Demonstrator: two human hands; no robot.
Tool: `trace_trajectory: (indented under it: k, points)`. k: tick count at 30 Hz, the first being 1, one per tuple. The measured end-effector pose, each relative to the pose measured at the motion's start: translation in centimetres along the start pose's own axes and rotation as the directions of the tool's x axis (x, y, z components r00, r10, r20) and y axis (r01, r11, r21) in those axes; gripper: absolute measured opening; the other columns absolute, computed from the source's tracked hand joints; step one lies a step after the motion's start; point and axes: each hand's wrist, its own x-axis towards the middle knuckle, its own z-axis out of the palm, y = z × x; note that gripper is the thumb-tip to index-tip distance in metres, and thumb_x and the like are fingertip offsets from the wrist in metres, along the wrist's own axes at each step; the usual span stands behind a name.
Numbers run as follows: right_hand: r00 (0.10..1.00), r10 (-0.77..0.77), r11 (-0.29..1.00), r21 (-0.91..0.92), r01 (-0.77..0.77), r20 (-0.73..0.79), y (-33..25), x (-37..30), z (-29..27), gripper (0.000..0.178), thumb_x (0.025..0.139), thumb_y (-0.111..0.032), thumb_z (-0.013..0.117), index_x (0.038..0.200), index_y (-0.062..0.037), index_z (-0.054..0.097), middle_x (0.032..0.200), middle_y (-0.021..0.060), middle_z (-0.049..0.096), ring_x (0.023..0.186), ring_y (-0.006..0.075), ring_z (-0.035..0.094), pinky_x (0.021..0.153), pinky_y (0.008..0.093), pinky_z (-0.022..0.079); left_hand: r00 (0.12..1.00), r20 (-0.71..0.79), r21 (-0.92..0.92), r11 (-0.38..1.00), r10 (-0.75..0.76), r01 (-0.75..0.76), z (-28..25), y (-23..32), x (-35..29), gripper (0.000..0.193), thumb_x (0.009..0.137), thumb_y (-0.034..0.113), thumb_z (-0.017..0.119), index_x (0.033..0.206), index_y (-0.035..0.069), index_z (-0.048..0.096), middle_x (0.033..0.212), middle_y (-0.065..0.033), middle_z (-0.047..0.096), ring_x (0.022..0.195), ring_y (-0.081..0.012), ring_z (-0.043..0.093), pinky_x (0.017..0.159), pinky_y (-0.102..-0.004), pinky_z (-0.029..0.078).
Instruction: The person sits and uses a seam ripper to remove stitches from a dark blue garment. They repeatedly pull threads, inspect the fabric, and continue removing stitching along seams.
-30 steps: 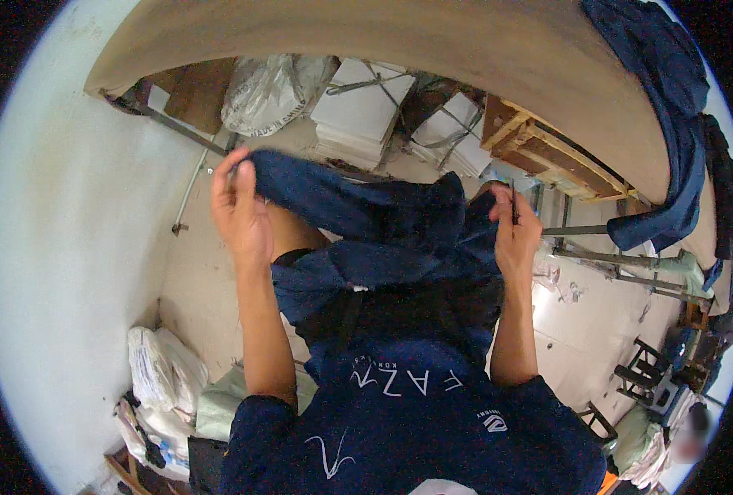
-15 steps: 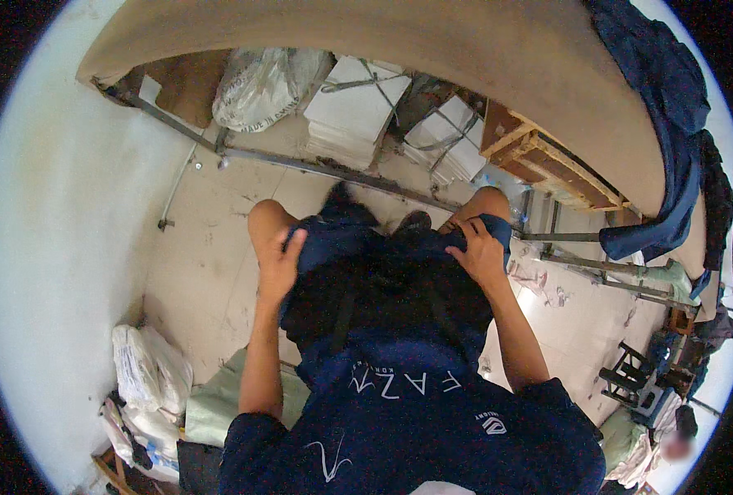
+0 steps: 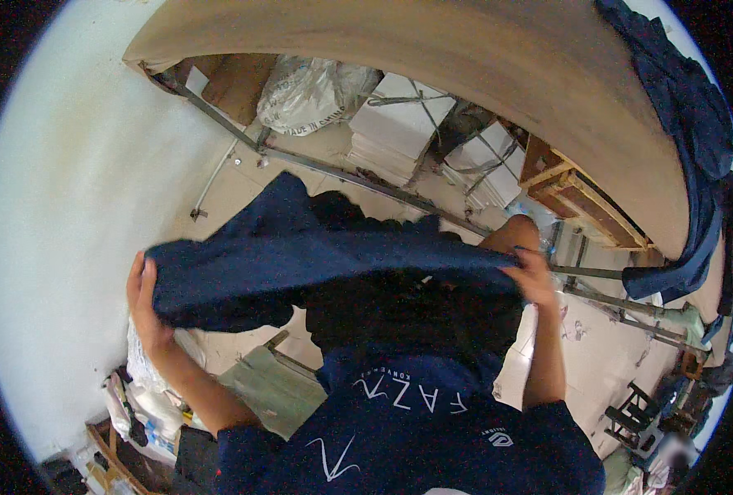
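A dark blue cloth (image 3: 325,256), slightly blurred, is stretched sideways across my lap. My left hand (image 3: 145,301) grips its left end, with the fingers curled round the edge. At the opposite end my right hand (image 3: 535,279) holds a narrower gathered part close to my right knee. One corner of the cloth sticks up on the far side, and a darker fold hangs below near my left hand. Black material lies under and behind it on my lap. Whether the cloth is a whole garment I cannot tell.
Ahead stands a table with a brown cover (image 3: 432,49) and a metal frame (image 3: 341,173). Beneath it are a plastic bag (image 3: 317,95), tied white stacks (image 3: 399,124) and a wooden drawer frame (image 3: 585,198). Dark clothes (image 3: 688,107) hang at the right. A white wall (image 3: 61,206) rises at my left.
Both hands have lifted the blue cloth off my thighs and moved apart, the left one far outward to the left. The cloth is now spread between them. My view has shifted slightly.
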Motion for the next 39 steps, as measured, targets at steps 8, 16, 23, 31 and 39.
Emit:
trace_trajectory:
  k: [8,16,23,31,39]
  points:
    - [0.795,-0.464,0.877,-0.331,0.348,-0.392,-7.7,-10.2,-14.7,0.027,0.057,-0.018,0.081,0.077,-0.0058,0.067,0.078,0.0071,0.058,0.075,0.0233,0.057,0.063,0.0324,0.041,0.762,0.606,0.263,0.846,0.229,-0.464,-6.6,-6.3,-1.4,0.021,0.055,-0.003,0.057,0.073,0.005,0.053,0.074,-0.0035,0.050,0.073,-0.0170,0.047,0.066,-0.0290,0.037]
    - [0.966,0.259,0.905,-0.349,-0.245,-0.007,1.9,-15.5,-7.5,0.028,0.066,-0.013,0.085,0.091,-0.0064,0.072,0.087,0.0077,0.066,0.078,0.0230,0.061,0.069,0.0318,0.047,0.704,0.632,0.767,0.393,-0.325,-0.507,-0.1,-23.5,-6.4,0.042,0.070,0.018,0.081,0.107,0.005,0.064,0.102,-0.0151,0.067,0.094,-0.0346,0.064,0.083,-0.0439,0.051]
    - [0.967,-0.245,0.920,-0.297,0.255,0.071,-6.9,-4.6,1.8,0.050,0.068,-0.024,0.085,0.112,-0.0076,0.067,0.107,0.0114,0.066,0.098,0.0301,0.065,0.084,0.0382,0.054,0.244,0.970,0.220,0.506,-0.019,-0.834,19.5,-14.0,-10.3,0.065,0.065,0.037,0.084,0.120,0.010,0.063,0.113,-0.0176,0.066,0.105,-0.0349,0.063,0.090,-0.0420,0.049]
    - [0.974,-0.209,0.894,-0.386,0.228,0.092,-4.8,-1.2,1.5,0.029,0.073,-0.024,0.080,0.095,-0.0076,0.068,0.086,0.0101,0.066,0.081,0.0329,0.066,0.070,0.0422,0.053,0.687,0.646,0.267,0.744,0.334,-0.613,17.9,-5.8,-6.6,0.027,0.063,-0.005,0.074,0.087,0.004,0.067,0.087,-0.0103,0.066,0.084,-0.0288,0.062,0.085,-0.0368,0.045]
    - [0.415,-0.865,0.501,-0.458,0.734,-0.281,-14.3,-1.9,3.7,0.019,0.062,-0.005,0.075,0.080,-0.0085,0.070,0.064,0.0044,0.052,0.052,0.0197,0.051,0.045,0.0326,0.038,0.872,-0.095,0.191,0.869,0.480,-0.457,15.9,-12.1,-15.0,0.060,0.077,0.001,0.068,0.126,-0.005,0.034,0.122,-0.0173,0.041,0.115,-0.0310,0.044,0.106,-0.0409,0.032]
